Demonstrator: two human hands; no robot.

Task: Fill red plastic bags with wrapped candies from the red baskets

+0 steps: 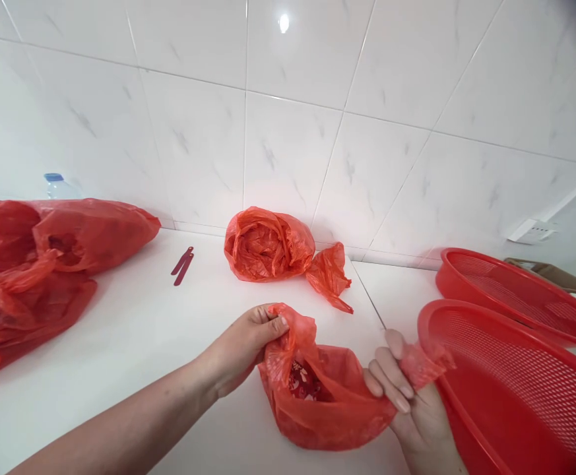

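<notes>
A red plastic bag [337, 429] rests on the white table in front of me, its mouth partly open. Inside it shows a dark red thing with a pale floral pattern [302, 381]; most of it is hidden by the bag. My left hand [248, 343] pinches one handle of the bag at the upper left, thumb on top. On the right side, my right hand [411, 389] has its fingers closed round the other handle, whose end sticks out above the fist. The right hand is slightly blurred.
Behind the bag lies a rolled red plastic bundle [268, 244] with a crumpled red piece [330, 274] beside it. Two dark red strips [183, 265] lie left of these. Filled red bags [94, 234] stand far left, near a bottle [57, 186]. Red plastic baskets [495, 323] occupy the right.
</notes>
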